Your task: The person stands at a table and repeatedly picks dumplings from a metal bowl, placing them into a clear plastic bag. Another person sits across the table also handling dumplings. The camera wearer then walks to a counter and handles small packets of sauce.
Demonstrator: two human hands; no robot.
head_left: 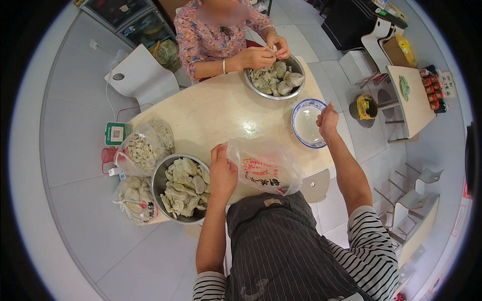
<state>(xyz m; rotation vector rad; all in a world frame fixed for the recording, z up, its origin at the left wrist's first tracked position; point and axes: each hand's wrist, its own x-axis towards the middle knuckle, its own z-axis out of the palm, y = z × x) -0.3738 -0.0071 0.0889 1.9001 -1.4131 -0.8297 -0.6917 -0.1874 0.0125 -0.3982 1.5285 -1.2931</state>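
Right now the left grip [223, 173] pinches one edge of a clear plastic bag [268, 163] with red and black print, spread along the near side of the desk [216, 118], up against the dark striped apron [271, 241]. The right grip [329, 120], its fingers curled, is at the right rim of a blue-and-white bowl [294, 123] of cloudy liquid; whether it pinches anything I cannot tell. Close by the left wrist stands a steel bowl [157, 183] heaped with soft grey-green pieces [186, 185], crowding that arm on its outer side. Past it, two filled clear bags, an upper one [145, 145] and a lower one [134, 195], line the desk's left end, near a green sign [118, 133] and a reddish cup [108, 154]. On the far side a co-worker's hands [258, 57] work above a second steel bowl [298, 67] of similar pieces.

The desk is pale and wood-coloured, with wet specks shining near its middle. Grey panels face the wall [65, 125], and light tiles cover the floor [135, 256]. A white chair [140, 78] stands beyond the left edge; rightward are a bin [364, 108] with a yellow liner and a side desk [409, 100] bearing jars.

Bare desktop stretches between bag and far bowl; the blue-and-white bowl sits close to the right edge.
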